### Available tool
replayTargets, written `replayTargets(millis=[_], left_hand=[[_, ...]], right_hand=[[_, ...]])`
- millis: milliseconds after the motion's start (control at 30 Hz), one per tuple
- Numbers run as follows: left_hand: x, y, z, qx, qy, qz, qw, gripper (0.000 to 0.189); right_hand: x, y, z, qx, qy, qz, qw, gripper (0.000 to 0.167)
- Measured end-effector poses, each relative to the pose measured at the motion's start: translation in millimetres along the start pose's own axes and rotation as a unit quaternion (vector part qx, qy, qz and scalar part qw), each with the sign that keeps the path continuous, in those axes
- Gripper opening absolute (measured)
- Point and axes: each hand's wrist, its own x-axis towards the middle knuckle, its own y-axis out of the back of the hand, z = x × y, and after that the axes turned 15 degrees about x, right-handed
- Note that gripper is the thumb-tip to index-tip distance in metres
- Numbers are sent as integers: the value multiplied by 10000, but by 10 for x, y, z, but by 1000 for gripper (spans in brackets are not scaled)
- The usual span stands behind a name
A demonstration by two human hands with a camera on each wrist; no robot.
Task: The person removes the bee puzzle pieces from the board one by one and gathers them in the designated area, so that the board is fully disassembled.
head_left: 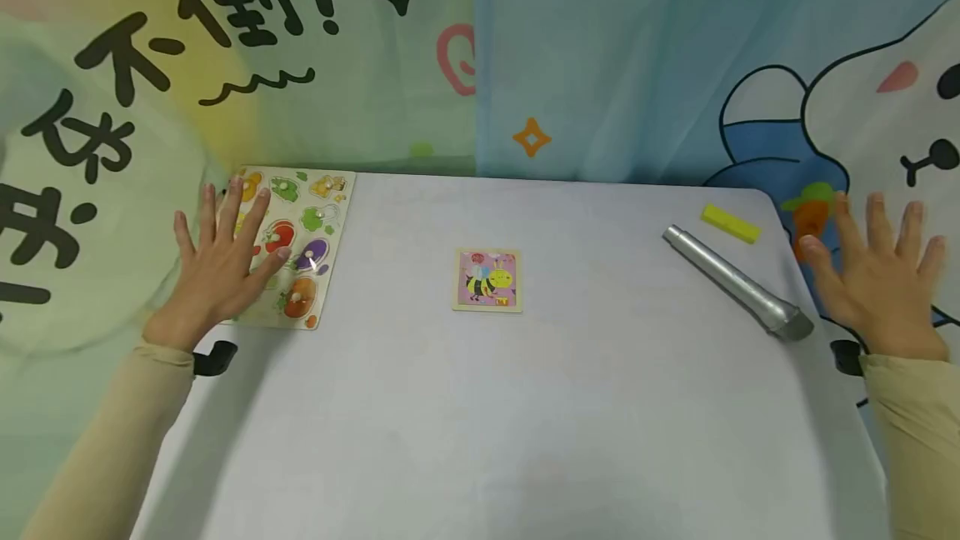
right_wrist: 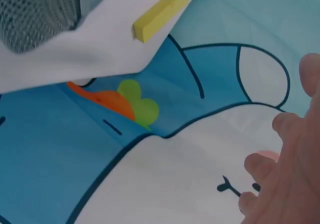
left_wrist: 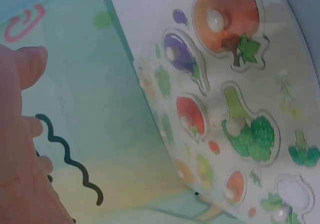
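Note:
My left hand (head_left: pixel 219 261) is spread flat, fingers straight, over the left edge of a wooden vegetable peg puzzle (head_left: pixel 303 244) at the table's far left corner; it holds nothing. The puzzle board (left_wrist: pixel 235 114) shows knobbed pieces such as an orange pumpkin, a purple eggplant and broccoli. My right hand (head_left: pixel 881 273) is held open with spread fingers (right_wrist: pixel 287 174) just past the table's right edge, holding nothing. A small bee picture puzzle (head_left: pixel 487 279) lies in the middle of the table. A silver cylinder (head_left: pixel 737 281) and a yellow block (head_left: pixel 731 223) lie near the right hand.
The white table (head_left: pixel 480 423) has rounded far corners. Cartoon-printed cloth (head_left: pixel 600 57) hangs behind it and at both sides. Black clamps (head_left: pixel 216 357) sit at the table's left and right edges.

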Motion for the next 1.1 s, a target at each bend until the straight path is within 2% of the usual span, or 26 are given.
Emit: replayTargets(millis=[100,200,267,333,433,500,633,767,900,1000,1100], left_hand=[[33,-40,95,-72,-125,144,9998,84],[51,-137,324,-110,-584,542,9968,79],[53,-250,578,-99,-1114,855,9900,77],[45,-383,880,-83,-1695,1002,9804,75],[15,-557,1370,-176,-2296,894,9690,75],[-1,-629,1673,-249,-2473,729,9659,75],[-25,-689,2174,-282,-2685,343,9623,77],[-8,-723,2488,-395,-2756,-166,9603,83],[49,-785,2623,-609,-2484,-548,9652,85],[91,-830,2646,-872,-2215,-824,9678,85],[123,-860,2640,-1128,-1959,-1091,9680,87]], right_hand=[[-9,-48,-31,93,130,7,9999,102],[-1,-149,-119,412,357,-52,9985,95],[17,-258,-213,668,614,-84,9958,88],[55,-407,-350,987,982,-78,9902,82],[150,-654,-679,1313,1654,-53,9774,77],[217,-797,-969,1602,2039,-186,9656,74],[297,-1018,-1588,2160,2451,-792,9418,61],[353,-1239,-2099,2495,2550,-1423,9233,43],[411,-1451,-2504,2720,2707,-1975,9021,38],[453,-1564,-2740,2838,2855,-2369,8842,35],[482,-1641,-2931,2863,2902,-2705,8722,33]])
